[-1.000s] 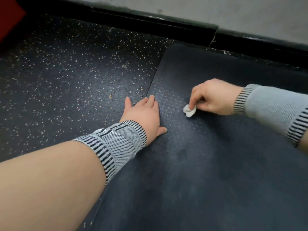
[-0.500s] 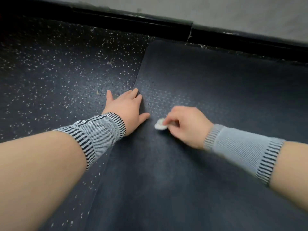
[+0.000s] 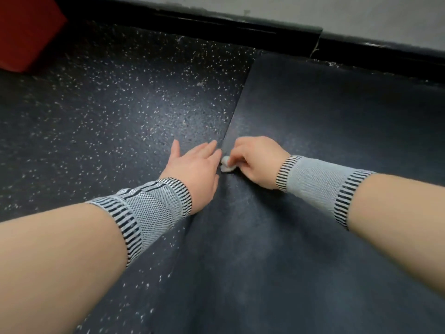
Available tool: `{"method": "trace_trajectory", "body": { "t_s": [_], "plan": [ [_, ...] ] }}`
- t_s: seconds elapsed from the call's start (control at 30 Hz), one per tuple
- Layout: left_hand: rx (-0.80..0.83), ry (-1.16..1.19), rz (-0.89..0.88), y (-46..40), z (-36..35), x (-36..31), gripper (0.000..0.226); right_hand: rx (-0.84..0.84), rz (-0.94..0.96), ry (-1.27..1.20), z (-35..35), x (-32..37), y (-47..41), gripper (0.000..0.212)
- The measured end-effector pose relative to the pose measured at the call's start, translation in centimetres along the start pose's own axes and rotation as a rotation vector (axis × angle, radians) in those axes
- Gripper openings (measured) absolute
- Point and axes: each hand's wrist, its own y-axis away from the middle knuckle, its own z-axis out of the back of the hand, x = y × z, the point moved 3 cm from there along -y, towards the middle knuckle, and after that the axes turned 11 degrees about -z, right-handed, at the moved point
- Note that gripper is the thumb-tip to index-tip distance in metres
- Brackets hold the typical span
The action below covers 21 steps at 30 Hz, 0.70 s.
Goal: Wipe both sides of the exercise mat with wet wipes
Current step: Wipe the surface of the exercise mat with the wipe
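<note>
- One speckled rubber floor (image 3: pixel 101 112), dark with pale flecks, spreads under and to the left of the left hand and runs on past both hands to the far wall.
- One exercise mat (image 3: pixel 313 131), plain dark grey-blue, lies flat on that floor; it fills the ground under the right hand, to the right of it and back toward the person, and its long left edge runs between the two hands.
- One black baseboard (image 3: pixel 216 27) crosses the view well beyond both hands, with a pale wall above it.
- One red block (image 3: pixel 26 32) sits far off to the left of the left hand, beyond it, cut by the picture's corner.
- Two forearms reach in from the near side, each wearing one grey knitted wrist sleeve with black-striped bands: left wrist sleeve (image 3: pixel 149 210), right wrist sleeve (image 3: pixel 315 186).
- The left hand (image 3: pixel 195 169) lies palm down with straight, spread fingers, pressing flat across the mat's left edge, fingers on the speckled floor and the thumb side at the mat.
- The right hand (image 3: pixel 255 160) is curled, fingertips pinching the wipe and bearing it down on the mat just inside the edge.
- One wet wipe (image 3: pixel 227 165), a small white crumpled wad, sits between the two hands, touching the right hand's fingertips and just beside the left hand.
</note>
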Motion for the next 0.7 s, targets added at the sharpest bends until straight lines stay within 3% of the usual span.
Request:
{"method": "trace_trajectory", "body": {
  "t_s": [0.07,0.1,0.2,0.27,0.33,0.43,0.5,0.6,0.67,0.7],
  "plan": [
    [0.021,-0.018,-0.017,0.3,-0.4,-0.3,0.058,0.161,0.029,-0.012,0.8,-1.4,1.7,0.021],
    [0.028,-0.030,-0.024,0.5,-0.3,-0.4,0.057,0.160,-0.044,-0.046,1.4,-2.4,1.8,0.021],
    [0.069,-0.061,-0.054,1.3,0.2,-0.2,0.055,-0.173,-0.546,-0.189,2.5,-6.8,0.3,0.025],
    [0.109,-0.123,-0.093,2.1,0.7,0.2,0.056,-0.284,-0.732,-0.149,1.6,-6.2,0.9,0.027],
    [0.155,-0.167,-0.133,3.2,1.0,0.8,0.059,-0.210,-0.604,-0.108,-0.8,-2.1,2.7,0.025],
    [0.175,-0.151,-0.163,5.1,0.7,1.1,0.061,-0.019,-0.149,-0.187,-4.1,4.9,7.6,0.025],
    [0.175,-0.123,-0.163,6.2,-0.1,1.0,0.060,-0.001,-0.089,-0.270,-3.8,4.7,9.1,0.027],
    [0.139,-0.055,-0.123,7.4,-1.5,0.6,0.059,-0.270,-0.582,-0.265,-1.3,-2.4,8.8,0.025],
    [0.106,0.001,-0.086,7.8,-2.4,0.4,0.058,-0.293,-0.829,-0.195,-0.9,-5.5,9.4,0.026],
    [0.095,0.028,-0.074,8.0,-2.7,0.2,0.058,-0.272,-0.855,-0.173,-1.4,-5.0,9.8,0.026]
  ]
}}
